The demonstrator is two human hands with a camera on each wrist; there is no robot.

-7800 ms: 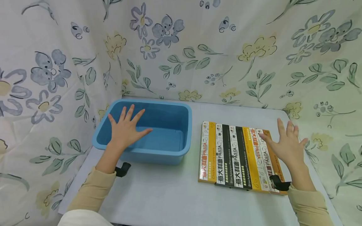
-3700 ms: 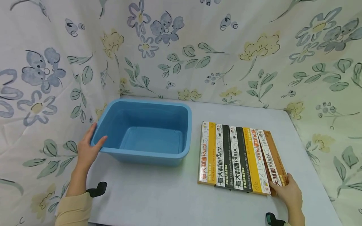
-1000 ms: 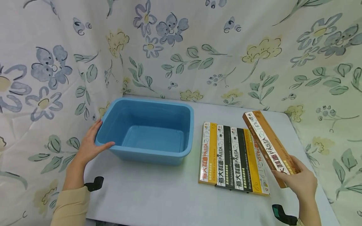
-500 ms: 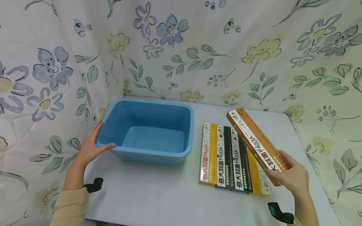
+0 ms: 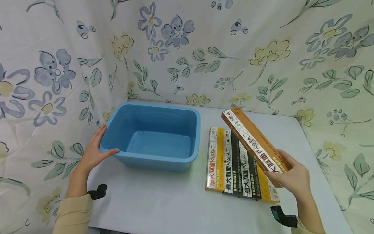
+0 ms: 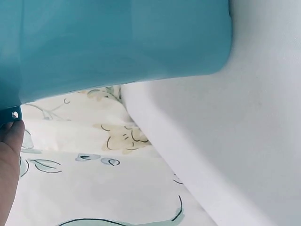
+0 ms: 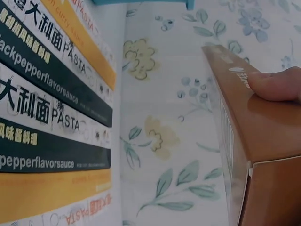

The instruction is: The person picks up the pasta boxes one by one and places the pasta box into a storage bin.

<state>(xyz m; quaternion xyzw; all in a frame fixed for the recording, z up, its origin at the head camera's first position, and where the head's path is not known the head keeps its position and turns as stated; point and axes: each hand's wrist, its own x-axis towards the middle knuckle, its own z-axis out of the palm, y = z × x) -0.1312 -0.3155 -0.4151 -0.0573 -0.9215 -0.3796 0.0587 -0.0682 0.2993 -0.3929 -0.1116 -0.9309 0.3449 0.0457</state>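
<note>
My right hand (image 5: pixel 292 174) grips the near end of a brown and white pasta box (image 5: pixel 257 143), held tilted above the row of pasta boxes (image 5: pixel 230 162). In the right wrist view the thumb (image 7: pixel 277 84) presses on the brown face of the raised pasta box (image 7: pixel 263 127). My left hand (image 5: pixel 94 149) rests at the near left corner of a blue plastic tub (image 5: pixel 163 159), thumb extended along the rim and fingers against the outer side. Only its edge shows in the left wrist view, touching the tub's rim (image 6: pixel 9 113). Nothing lies inside the tub.
Several yellow, black and white pasta boxes lie side by side, right of the tub. The white table (image 5: pixel 163 201) extends in front of them. A floral curtain (image 5: pixel 216 78) hangs behind and at both sides.
My right hand has lifted the rightmost brown pasta box out of the row and carried it left over the others. Earlier, both hands were spread in the air; the left now touches the tub.
</note>
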